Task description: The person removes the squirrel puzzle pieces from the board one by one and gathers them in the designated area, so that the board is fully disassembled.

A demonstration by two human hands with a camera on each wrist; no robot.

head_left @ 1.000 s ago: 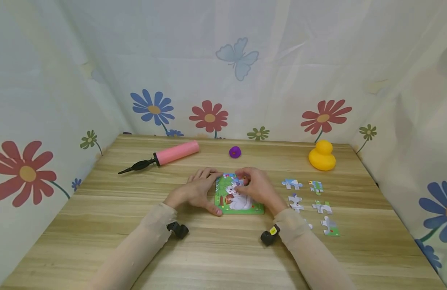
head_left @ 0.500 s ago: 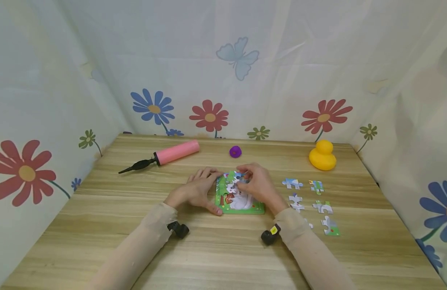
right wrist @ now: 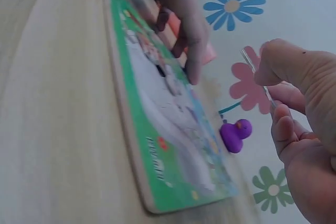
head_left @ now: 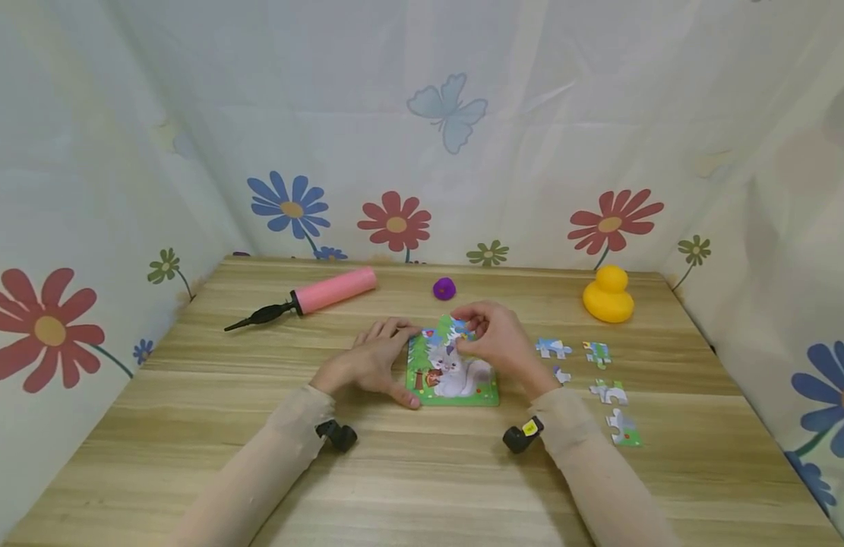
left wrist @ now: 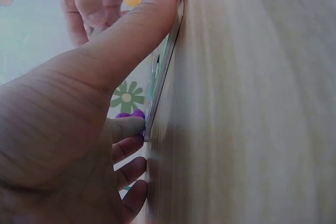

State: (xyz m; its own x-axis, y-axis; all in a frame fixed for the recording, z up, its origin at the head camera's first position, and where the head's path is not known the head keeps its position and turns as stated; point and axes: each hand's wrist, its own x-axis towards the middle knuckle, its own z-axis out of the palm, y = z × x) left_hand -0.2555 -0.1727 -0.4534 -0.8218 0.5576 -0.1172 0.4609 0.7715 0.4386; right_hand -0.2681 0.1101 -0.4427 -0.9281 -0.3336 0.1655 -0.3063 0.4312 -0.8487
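Note:
A small jigsaw puzzle board (head_left: 463, 396), green-edged with a white fluffy-tailed animal, lies flat on the table. My left hand (head_left: 375, 366) rests along its left side, fingers extended. Its thumb (left wrist: 152, 6) lies at the near left corner, the forefinger reaching the far left corner. My right hand (head_left: 495, 334) pinches a thin puzzle piece (head_left: 457, 327), blue and green, tilted above the board's far edge. In the right wrist view that puzzle piece (right wrist: 248, 60) shows edge-on between thumb and fingers, apart from the board.
Several loose pieces, such as a green-cornered one (head_left: 624, 428), lie to the right, partly behind the right forearm. A yellow duck (head_left: 608, 295) stands far right. At the back are a purple toy duck (head_left: 444, 289) and a pink hand pump (head_left: 336, 290).
My right hand has risen and drawn back from the board, lifting the pinched piece and tilting it up, so more of the picture shows. The left hand has stayed in place.

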